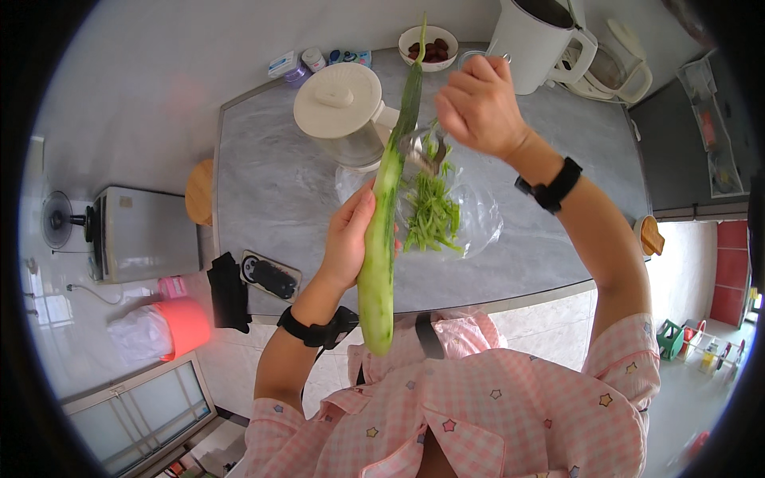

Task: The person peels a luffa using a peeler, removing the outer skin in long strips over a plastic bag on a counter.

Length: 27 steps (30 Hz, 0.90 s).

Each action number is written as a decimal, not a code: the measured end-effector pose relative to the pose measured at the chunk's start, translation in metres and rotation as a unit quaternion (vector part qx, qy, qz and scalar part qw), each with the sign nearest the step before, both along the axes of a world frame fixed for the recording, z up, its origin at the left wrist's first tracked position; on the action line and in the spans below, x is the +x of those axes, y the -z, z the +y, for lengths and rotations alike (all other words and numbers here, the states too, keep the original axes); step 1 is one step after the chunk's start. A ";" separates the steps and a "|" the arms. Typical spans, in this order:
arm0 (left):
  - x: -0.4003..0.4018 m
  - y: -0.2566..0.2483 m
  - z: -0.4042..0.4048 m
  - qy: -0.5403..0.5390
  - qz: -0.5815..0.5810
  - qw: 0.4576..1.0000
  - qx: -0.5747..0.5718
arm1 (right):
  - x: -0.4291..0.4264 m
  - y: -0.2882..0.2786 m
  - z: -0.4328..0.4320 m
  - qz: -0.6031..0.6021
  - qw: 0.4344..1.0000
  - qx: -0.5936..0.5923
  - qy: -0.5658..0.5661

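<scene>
A long cucumber point(379, 257) slants across the view, pale and mostly peeled at its lower part, dark green towards its thin stem end. My left hand point(352, 236) is closed around its middle. My right hand point(481, 104) grips a metal peeler point(427, 152), whose head lies against or just beside the cucumber's upper part; its handle is largely hidden by my fingers. Beneath, green peelings point(433, 215) lie in a heap on a clear plastic bag point(481, 218) spread on the grey table point(269, 179).
A lidded glass jug point(340, 110) stands close left of the cucumber. Behind are a bowl point(429, 64) of dark red fruit, a white kettle point(526, 48) and a coffee maker point(615, 69). A phone point(272, 275) and black cloth point(228, 293) lie at the front left.
</scene>
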<state>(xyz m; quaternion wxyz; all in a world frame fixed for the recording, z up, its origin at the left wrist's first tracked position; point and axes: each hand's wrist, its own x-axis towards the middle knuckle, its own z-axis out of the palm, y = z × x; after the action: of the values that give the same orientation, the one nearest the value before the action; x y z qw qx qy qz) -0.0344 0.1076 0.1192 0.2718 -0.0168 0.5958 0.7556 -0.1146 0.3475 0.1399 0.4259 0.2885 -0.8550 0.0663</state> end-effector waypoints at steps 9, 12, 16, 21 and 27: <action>-0.001 0.011 -0.002 -0.015 0.006 1.000 0.017 | 0.016 0.005 -0.054 -0.050 0.985 0.030 -0.161; 0.003 0.003 0.006 -0.024 -0.021 0.999 0.016 | -0.009 0.008 -0.016 -0.027 0.995 0.014 -0.092; 0.004 0.001 -0.001 -0.034 -0.025 0.999 0.023 | -0.012 0.003 0.006 0.021 0.999 -0.028 -0.009; -0.003 0.000 0.000 -0.044 -0.079 0.994 0.062 | 0.012 -0.003 -0.011 -0.035 0.999 -0.025 -0.033; 0.001 0.004 0.011 -0.045 -0.047 0.998 -0.001 | 0.015 0.004 -0.046 -0.064 0.989 -0.009 -0.134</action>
<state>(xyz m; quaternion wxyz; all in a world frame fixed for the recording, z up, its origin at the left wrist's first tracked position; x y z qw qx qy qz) -0.0335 0.1188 0.1157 0.2653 -0.0796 0.5819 0.7646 -0.0998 0.3019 0.1360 0.3602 0.3922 -0.8333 0.1483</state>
